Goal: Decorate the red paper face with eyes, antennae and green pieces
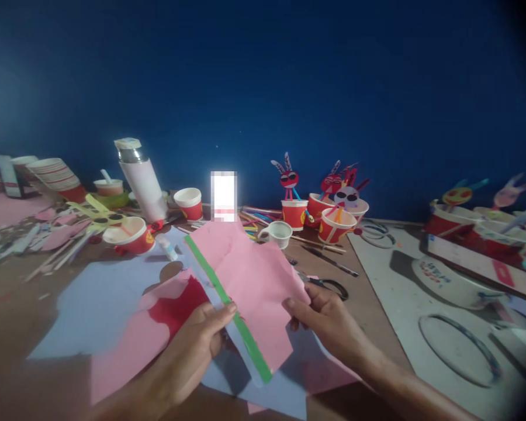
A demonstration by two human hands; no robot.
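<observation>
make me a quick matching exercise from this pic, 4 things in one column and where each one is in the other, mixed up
Things
1. pink paper sheet with a green strip
2. glue stick
3. black-handled scissors
4. white flask

Places
a. lying just beyond the right hand
b. standing at the back of the table
c. held between the left hand and the right hand
d. lying near the tipped-over red paper cup

Pairs: 1-c, 2-d, 3-a, 4-b
</observation>
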